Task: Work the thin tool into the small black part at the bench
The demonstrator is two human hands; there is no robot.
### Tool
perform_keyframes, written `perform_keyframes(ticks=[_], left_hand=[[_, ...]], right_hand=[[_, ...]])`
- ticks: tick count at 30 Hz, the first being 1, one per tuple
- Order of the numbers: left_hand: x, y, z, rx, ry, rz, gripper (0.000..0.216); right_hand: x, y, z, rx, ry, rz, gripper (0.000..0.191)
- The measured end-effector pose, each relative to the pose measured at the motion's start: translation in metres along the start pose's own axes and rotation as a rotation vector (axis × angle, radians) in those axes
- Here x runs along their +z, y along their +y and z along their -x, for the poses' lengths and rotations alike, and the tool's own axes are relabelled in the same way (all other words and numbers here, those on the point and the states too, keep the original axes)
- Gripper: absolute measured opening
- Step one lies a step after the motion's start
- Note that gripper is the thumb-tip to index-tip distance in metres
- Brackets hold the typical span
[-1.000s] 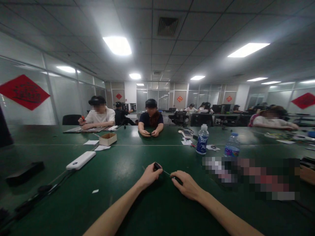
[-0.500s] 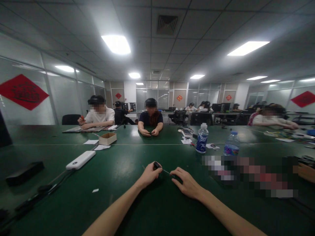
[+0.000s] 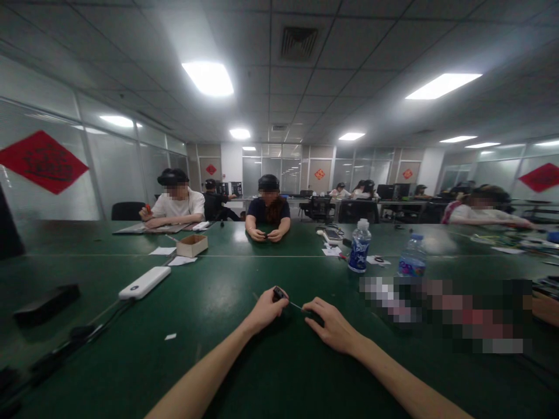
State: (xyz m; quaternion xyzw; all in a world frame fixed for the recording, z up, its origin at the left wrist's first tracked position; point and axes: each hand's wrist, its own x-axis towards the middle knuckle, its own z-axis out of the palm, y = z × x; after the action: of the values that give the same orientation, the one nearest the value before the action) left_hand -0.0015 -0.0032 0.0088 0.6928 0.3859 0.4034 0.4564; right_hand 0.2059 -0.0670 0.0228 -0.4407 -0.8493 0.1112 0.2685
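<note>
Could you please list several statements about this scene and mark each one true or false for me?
1. The left hand holds a small black object. True.
2. The right hand is empty. False: it holds a thin-shafted tool.
3. The box has an open top. True.
4. The white device lies to the right of both hands. False: it lies to their left.
5. Two bottles stand on the table. True.
</note>
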Motion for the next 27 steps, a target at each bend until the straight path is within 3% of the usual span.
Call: perform_keyframes(ticks=[27], left_hand=[[-0.0003,0.0056,0.0015,-0.032,0.008,0.006,0.019]], right_hand=[[0.0003,0.0003,0.0005,-0.005,0.005,-0.001,0.030]])
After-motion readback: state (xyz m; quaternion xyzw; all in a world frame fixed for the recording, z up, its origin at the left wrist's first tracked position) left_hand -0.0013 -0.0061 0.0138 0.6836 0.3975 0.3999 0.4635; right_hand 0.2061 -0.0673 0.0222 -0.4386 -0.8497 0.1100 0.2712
